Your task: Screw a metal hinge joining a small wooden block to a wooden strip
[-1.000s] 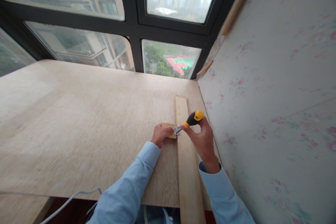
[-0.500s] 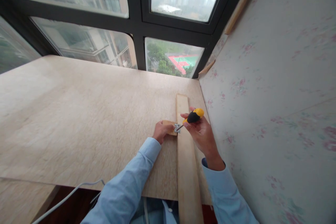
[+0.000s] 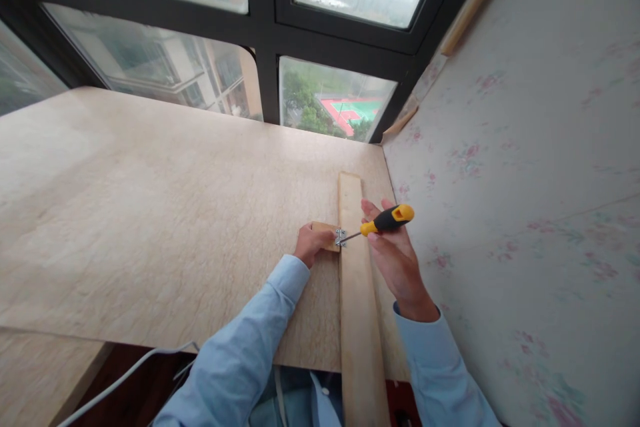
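Note:
My left hand (image 3: pixel 309 244) grips a small wooden block (image 3: pixel 325 227) against the left edge of a long wooden board (image 3: pixel 359 313). A small metal hinge (image 3: pixel 341 237) with screws spans the joint between block and board, close to my left thumb. In my right hand (image 3: pixel 400 270) is a yellow and black screwdriver (image 3: pixel 389 219), its handle tilted up to the right and its tip at the hinge. The thumb and fingers are around the front of the handle, with some fingers loosely extended. Exactly which screw the tip touches is too small to tell.
The board lies along the right side of a beige marble-patterned surface (image 3: pixel 165 213) and overhangs its front edge. A flower-patterned wall (image 3: pixel 500 213) rises close by my right arm. Dark-framed windows (image 3: pixel 265 33) stand behind. A white cable (image 3: pixel 130 377) hangs at the lower left.
The screwdriver has swung lower, its handle pointing further to the right, and my right hand's fingers have loosened around it. My left hand stays on the block. The view has shifted slightly.

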Available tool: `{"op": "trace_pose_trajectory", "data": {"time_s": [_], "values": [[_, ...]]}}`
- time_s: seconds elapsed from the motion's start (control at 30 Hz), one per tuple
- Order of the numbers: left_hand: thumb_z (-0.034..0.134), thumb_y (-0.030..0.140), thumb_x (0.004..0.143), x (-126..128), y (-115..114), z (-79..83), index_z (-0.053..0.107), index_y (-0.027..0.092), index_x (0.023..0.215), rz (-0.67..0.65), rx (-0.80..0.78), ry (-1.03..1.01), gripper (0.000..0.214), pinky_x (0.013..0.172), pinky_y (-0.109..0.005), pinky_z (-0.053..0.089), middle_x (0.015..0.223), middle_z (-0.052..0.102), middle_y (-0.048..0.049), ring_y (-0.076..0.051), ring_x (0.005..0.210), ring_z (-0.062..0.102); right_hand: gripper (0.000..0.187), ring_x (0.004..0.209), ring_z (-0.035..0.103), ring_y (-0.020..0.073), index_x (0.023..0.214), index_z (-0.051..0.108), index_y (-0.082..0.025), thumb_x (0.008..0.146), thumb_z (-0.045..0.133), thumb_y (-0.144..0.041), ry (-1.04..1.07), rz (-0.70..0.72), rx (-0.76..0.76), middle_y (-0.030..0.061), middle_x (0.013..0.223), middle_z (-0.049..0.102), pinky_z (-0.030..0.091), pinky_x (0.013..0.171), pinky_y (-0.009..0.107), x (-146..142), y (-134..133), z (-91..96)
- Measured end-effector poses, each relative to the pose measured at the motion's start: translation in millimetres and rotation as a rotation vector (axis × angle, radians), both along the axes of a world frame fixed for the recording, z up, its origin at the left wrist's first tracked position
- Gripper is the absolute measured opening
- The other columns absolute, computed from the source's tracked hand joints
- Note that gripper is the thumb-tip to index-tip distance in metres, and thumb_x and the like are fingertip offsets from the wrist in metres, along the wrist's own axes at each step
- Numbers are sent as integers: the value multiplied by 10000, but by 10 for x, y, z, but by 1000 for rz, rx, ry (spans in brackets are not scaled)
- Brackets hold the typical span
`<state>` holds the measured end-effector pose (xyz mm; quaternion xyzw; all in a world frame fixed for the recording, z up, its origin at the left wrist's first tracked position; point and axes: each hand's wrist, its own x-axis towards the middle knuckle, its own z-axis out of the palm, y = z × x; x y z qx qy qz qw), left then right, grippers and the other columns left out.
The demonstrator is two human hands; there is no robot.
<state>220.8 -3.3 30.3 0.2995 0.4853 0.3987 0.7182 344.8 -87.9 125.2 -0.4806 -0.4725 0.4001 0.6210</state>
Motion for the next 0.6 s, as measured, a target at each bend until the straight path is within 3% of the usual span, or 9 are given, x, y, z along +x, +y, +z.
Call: {"op": "trace_pose_trajectory", "data": {"time_s": [0.17,0.3,0.4,0.47,0.6], "values": [[758,99,487,0,0,9,635,139,712,-2,-2,-3,260,558,-275,516,677,694,-36,-181,603,639,530,1185,622,260,1307,516,-260,831,707,-392,-125,-73,-24,98,1264,672,481,1026,488,5,-9,59],[756,112,499,-1,-7,14,634,138,705,-13,4,-1,241,565,-264,510,681,692,-37,-178,614,642,518,898,706,276,1083,659,-200,666,835,-451,-365,-335,-66,80,947,751,554,876,477,27,53,17],[752,96,492,5,-14,12,623,136,702,13,7,14,249,554,-257,505,662,684,-27,-171,600,631,612,823,672,274,1089,660,-173,621,837,-525,-565,-499,-73,78,864,721,542,845,491,60,95,-20],[751,91,491,10,-17,12,616,138,704,27,6,16,256,549,-259,505,655,678,-22,-174,597,632,667,880,662,268,1212,590,-178,689,783,-545,-567,-437,-72,90,941,713,532,872,483,72,98,-22],[760,91,489,11,-19,10,612,143,712,25,3,4,272,555,-266,515,667,682,-23,-176,603,639,605,1222,574,231,1372,397,-284,855,655,-460,-283,-89,-21,101,1349,590,468,1028,434,68,40,35]]}}
